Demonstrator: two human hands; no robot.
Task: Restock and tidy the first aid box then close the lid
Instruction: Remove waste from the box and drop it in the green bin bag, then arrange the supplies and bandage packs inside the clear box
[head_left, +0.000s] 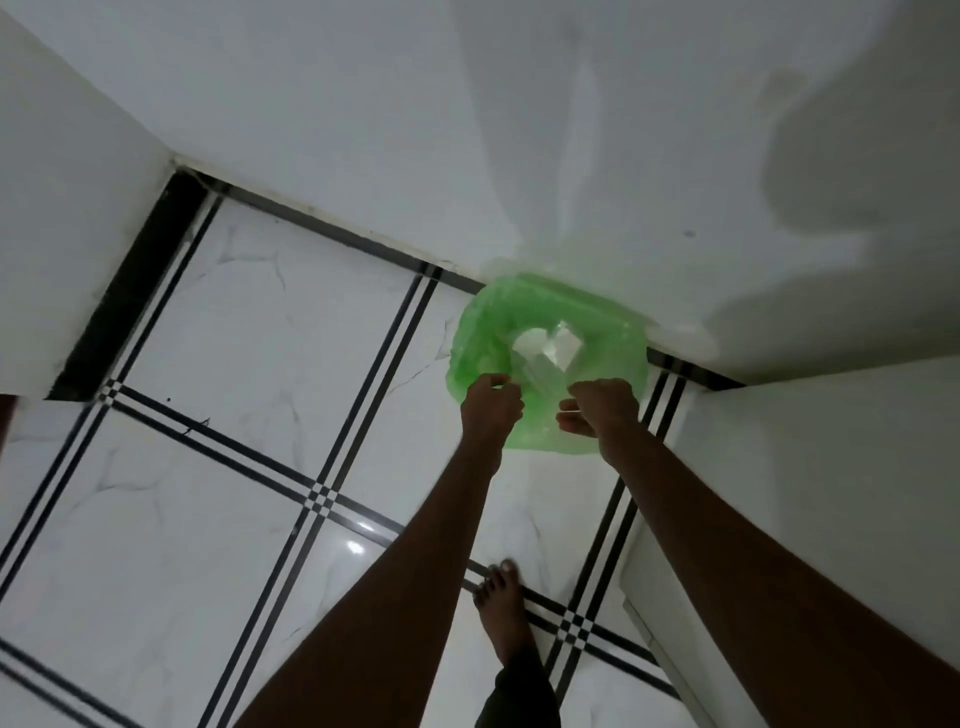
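One bare foot (501, 608) stands on the near floor (218, 467). Farther off, two arms reach out over a green bag (613, 332) by the far wall (571, 130). Left hand (491, 402) and right hand (597, 408) are curled; what they pinch is too blurry to tell. White bits (548, 345) lie inside the bag.

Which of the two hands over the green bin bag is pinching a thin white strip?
The right hand: a thin white strip crosses its curled fingers. The left hand, beside it over the green bin bag, shows no such strip.
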